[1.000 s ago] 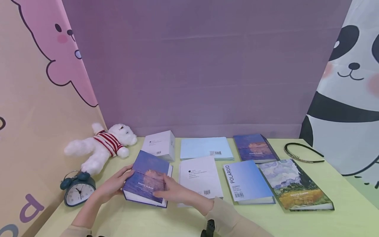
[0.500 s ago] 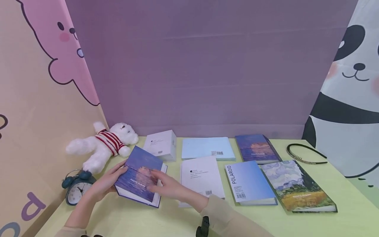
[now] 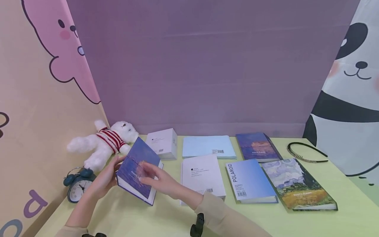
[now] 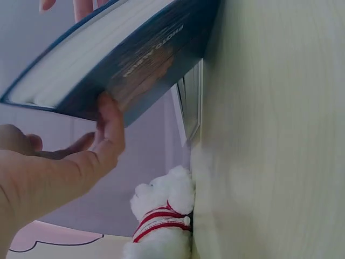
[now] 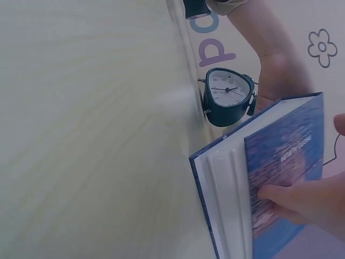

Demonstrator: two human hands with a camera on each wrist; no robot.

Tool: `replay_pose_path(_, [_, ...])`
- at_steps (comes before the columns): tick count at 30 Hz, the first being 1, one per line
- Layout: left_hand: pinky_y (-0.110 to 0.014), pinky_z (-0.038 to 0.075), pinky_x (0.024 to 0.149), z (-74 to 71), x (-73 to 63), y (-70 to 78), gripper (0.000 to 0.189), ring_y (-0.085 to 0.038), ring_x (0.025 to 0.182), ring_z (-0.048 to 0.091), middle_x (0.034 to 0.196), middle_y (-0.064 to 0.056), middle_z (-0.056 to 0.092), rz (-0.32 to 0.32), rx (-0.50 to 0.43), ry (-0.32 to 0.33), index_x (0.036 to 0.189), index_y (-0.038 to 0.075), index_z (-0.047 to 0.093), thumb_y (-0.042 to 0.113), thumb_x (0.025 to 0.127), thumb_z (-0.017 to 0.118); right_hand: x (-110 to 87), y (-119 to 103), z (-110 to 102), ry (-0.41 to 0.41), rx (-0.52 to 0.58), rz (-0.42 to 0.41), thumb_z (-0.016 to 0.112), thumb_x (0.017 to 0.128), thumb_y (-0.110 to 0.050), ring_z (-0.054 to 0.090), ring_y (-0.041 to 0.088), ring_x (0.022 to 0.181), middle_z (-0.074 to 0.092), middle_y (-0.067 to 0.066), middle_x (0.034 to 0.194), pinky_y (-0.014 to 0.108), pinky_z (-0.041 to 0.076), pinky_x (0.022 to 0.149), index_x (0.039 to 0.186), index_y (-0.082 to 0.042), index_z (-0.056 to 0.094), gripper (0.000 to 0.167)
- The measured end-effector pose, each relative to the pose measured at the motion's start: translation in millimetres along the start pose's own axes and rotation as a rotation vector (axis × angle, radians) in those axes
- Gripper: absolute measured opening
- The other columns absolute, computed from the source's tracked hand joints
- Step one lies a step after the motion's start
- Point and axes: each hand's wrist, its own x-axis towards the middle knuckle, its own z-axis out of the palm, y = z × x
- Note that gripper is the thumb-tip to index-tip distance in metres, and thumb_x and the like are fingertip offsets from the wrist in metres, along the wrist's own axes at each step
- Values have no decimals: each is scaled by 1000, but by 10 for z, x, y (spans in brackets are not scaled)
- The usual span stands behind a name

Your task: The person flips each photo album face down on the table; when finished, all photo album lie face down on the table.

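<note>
A thick photo album (image 3: 133,161) with a blue-purple painted cover is tilted up over the left part of the table. My left hand (image 3: 102,184) grips its left edge, thumb on the cover in the left wrist view and the other fingers behind. Across the cover lies my right hand (image 3: 163,182), its thumb and fingers touching the front without curling round the album. The right wrist view shows the right hand (image 5: 312,199) on the cover and the white page block (image 5: 226,183) between the covers.
Left of the album are a teal alarm clock (image 3: 78,186) and a white plush bear (image 3: 111,140). Rightward lie a white album (image 3: 202,176), a light-blue album (image 3: 208,146), a blue Polaroid album (image 3: 251,181), a landscape-cover album (image 3: 299,184) and a black headband (image 3: 306,151).
The album has shifted left and tipped up more steeply, its far edge rising. Both hands moved with it, the right one sliding left along the cover.
</note>
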Motion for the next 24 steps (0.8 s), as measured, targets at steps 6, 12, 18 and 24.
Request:
replay_pose_path(6, [-23, 52, 80, 15, 44, -6, 68, -5, 97, 53, 137, -15, 39, 33, 27, 27, 149, 3, 20, 51, 100, 23, 21, 12, 9, 23, 235, 18, 51, 96, -23, 35, 25, 136, 35, 11, 149, 44, 39, 106, 146, -10, 33, 54])
replay_pose_path(12, [-29, 49, 89, 35, 40, -29, 61, -5, 100, 51, 144, -21, 36, 85, 105, 36, 148, 3, 24, 42, 102, 31, 25, 1, 19, -12, 258, 8, 51, 96, -22, 30, 28, 139, 27, 13, 152, 46, 40, 105, 148, -6, 26, 59])
replay_pose_path(18, [-48, 40, 103, 89, 73, -66, 59, -24, 127, 42, 149, -18, 32, 113, 94, -8, 148, 6, 28, 38, 100, 42, 9, -57, 20, 43, 241, 74, 53, 96, -26, 39, 30, 133, 30, 15, 145, 48, 46, 97, 148, -4, 23, 64])
replay_pose_path(24, [-52, 39, 104, 141, 81, -81, 59, -33, 135, 33, 154, -15, 23, 130, 93, -83, 149, 11, 25, 35, 99, 45, -21, -175, 0, 157, 152, 136, 53, 94, -39, 37, 34, 135, 32, 16, 147, 56, 45, 95, 145, -3, 25, 69])
